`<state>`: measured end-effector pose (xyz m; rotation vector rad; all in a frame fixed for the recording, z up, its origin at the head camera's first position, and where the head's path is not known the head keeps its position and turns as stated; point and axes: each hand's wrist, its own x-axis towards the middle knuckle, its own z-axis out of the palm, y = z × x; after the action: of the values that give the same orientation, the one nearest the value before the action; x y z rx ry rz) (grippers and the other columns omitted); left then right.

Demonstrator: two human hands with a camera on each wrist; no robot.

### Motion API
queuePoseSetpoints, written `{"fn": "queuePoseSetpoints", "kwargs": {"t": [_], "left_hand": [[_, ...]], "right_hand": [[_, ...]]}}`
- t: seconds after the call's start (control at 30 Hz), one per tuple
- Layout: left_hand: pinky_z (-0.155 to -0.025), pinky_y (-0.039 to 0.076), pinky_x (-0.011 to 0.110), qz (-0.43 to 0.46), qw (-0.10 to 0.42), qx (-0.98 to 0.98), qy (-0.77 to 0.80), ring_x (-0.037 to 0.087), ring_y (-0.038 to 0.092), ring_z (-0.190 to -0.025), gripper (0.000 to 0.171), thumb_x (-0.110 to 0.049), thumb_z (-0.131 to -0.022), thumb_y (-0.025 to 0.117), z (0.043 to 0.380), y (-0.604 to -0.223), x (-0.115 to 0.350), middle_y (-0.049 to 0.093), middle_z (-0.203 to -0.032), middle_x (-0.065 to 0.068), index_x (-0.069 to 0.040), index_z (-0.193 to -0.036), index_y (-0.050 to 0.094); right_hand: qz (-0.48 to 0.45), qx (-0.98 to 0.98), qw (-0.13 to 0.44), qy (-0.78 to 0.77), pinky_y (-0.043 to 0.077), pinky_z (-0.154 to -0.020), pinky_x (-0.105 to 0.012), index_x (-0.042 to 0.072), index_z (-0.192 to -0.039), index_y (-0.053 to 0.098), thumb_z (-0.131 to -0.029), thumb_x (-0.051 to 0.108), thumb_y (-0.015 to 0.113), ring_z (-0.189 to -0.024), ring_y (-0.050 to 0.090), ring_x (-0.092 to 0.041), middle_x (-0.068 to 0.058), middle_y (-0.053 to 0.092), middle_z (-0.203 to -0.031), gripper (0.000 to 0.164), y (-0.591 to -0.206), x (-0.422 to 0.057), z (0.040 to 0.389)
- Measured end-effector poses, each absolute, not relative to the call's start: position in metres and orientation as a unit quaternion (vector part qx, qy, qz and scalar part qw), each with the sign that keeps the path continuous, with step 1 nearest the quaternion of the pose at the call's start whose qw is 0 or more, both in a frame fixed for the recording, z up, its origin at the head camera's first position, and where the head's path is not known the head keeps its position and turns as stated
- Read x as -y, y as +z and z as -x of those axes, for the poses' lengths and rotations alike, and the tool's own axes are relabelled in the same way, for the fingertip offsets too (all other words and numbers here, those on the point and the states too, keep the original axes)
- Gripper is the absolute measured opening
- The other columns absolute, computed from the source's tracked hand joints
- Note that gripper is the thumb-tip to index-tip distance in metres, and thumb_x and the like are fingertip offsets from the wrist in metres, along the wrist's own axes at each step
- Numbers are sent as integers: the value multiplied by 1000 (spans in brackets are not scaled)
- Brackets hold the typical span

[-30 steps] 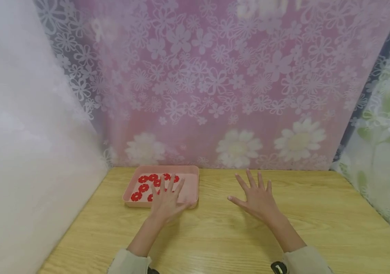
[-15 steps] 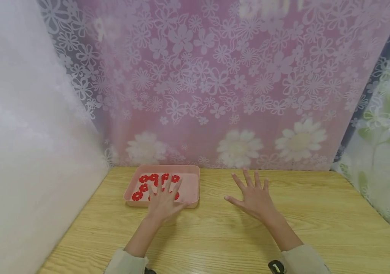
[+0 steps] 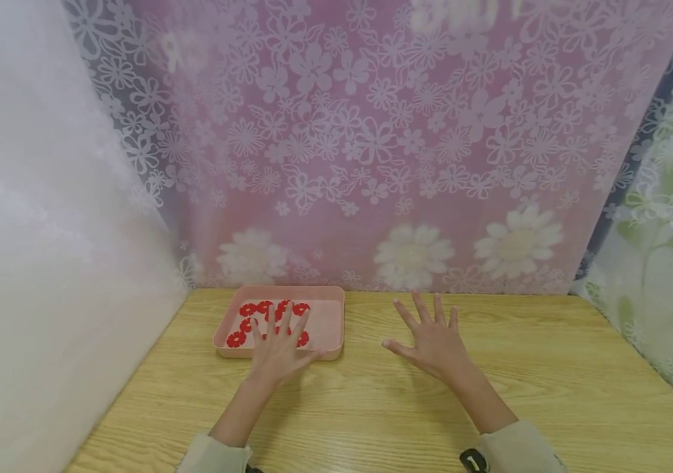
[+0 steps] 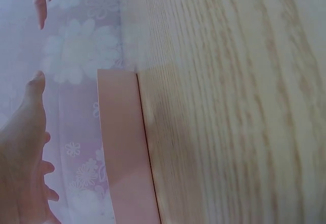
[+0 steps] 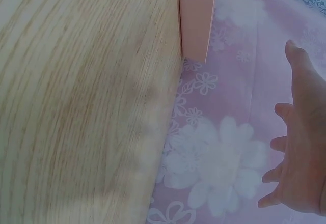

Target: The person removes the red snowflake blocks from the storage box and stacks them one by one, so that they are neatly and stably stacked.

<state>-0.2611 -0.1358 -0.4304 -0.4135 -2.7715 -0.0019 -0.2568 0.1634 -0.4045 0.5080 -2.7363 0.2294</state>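
Note:
A shallow pink tray [image 3: 330,322] lies at the back left of the wooden table, holding several red flower-shaped pieces [image 3: 236,339] with pale centres. My left hand [image 3: 277,358] is held over the tray's front edge, palm down with fingers spread, and hides some of the pieces. In the left wrist view that hand [image 4: 23,152] is raised above the level of the tray wall [image 4: 125,142]. To the right of the tray, my right hand [image 3: 439,348] hovers over the table, fingers spread and holding nothing. The right wrist view shows this hand [image 5: 305,147] clear of the tabletop.
The wood-grain table [image 3: 360,420] reaches back to a pink floral curtain [image 3: 371,164]. White sheeting [image 3: 64,230] closes off the left side, and a green-and-white floral sheet [image 3: 661,263] hangs on the right.
Both hands have drifted slightly left, fingers still spread. The tray and its red pieces have stayed in place.

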Motion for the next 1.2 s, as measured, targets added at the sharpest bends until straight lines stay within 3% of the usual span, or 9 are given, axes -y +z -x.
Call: {"fn": "queuePoseSetpoints", "kwargs": {"t": [0.33, 0.67, 0.8, 0.97, 1.2], "left_hand": [[-96, 5, 69, 123, 161, 979, -30, 43, 8, -133, 82, -68, -81, 45, 267, -436, 152, 15, -150, 13, -19, -145, 30], [-93, 15, 71, 71, 147, 981, -108, 44, 11, -132, 81, -64, -83, 47, 273, -446, 189, 15, -149, 17, -17, -146, 27], [-95, 13, 69, 51, 160, 979, -114, 46, 17, -130, 80, -61, -85, 48, 277, -454, 210, 18, -147, 21, -10, -144, 31], [-98, 6, 67, 34, 163, 972, -168, 49, 11, -129, 77, -52, -87, 51, 283, -462, 232, 14, -146, 25, -6, -144, 27], [-100, 12, 63, 18, 146, 964, -222, 49, 14, -128, 80, -53, -87, 51, 292, -474, 257, 14, -145, 28, -6, -146, 22]], "right_hand": [[-179, 964, 154, 118, 9, -93, -72, 17, -145, 32, -81, 69, 46, -129, 6, -51, -18, 16, -148, 83, -414, -145, 260], [-172, 965, 116, 159, 9, -96, -69, 20, -146, 27, -81, 68, 47, -129, 6, -51, -16, 17, -149, 83, -434, -107, 266], [-163, 966, 103, 174, 11, -96, -69, 20, -146, 28, -81, 67, 47, -129, 10, -51, -16, 16, -149, 82, -441, -93, 270], [-155, 961, 105, 204, 14, -95, -69, 17, -144, 34, -80, 65, 52, -126, 17, -53, -17, 22, -147, 82, -448, -82, 273], [-152, 956, 91, 232, 17, -94, -70, 13, -143, 34, -81, 63, 53, -125, 21, -53, -19, 27, -145, 82, -460, -70, 281]]}}
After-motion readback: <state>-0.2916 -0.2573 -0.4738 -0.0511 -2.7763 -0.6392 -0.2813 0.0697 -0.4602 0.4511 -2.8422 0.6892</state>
